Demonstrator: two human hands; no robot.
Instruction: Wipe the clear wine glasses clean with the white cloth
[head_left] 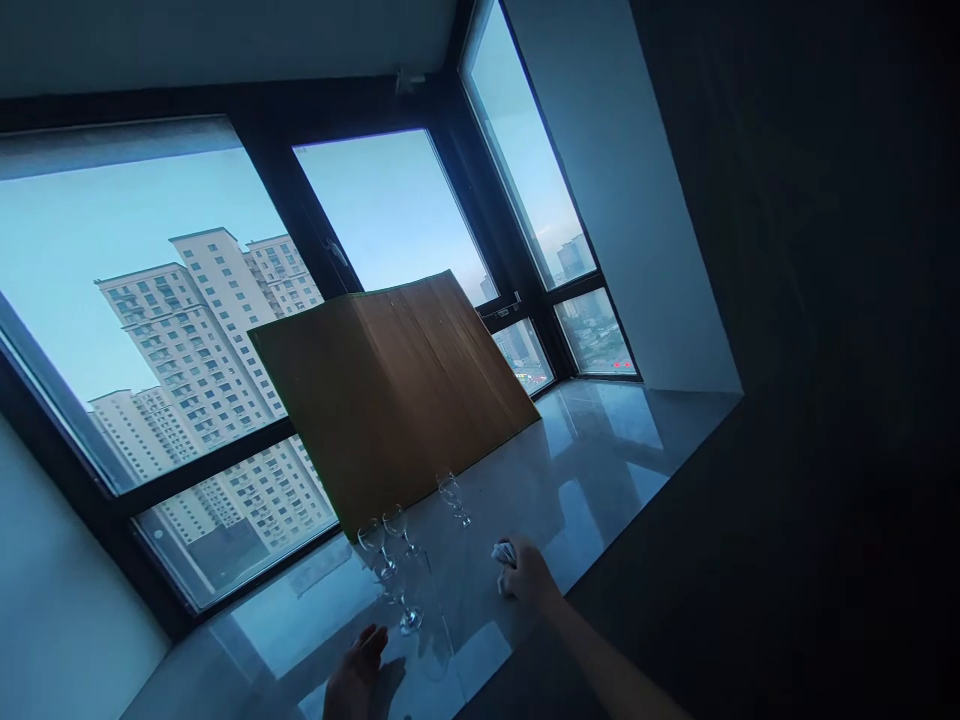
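My right hand [531,578] is closed around a crumpled white cloth [505,556] above the glossy sill [480,560]. Low in the view, my left hand [356,672] is held over the sill with its fingers stretched out and nothing seen in them. Nearest to it stands a clear stemmed glass [410,618], just beyond the fingertips. Farther back are more stemmed glasses [395,522], and another small stemmed glass [451,495] is by the foot of the board. The glass outlines are faint in the dim light.
A large brown board [405,400], apparently cardboard, leans against the dark-framed window [375,200] behind the glasses. The sill's front edge [615,535] runs diagonally, with a dark area below it. Tall buildings [217,330] show outside.
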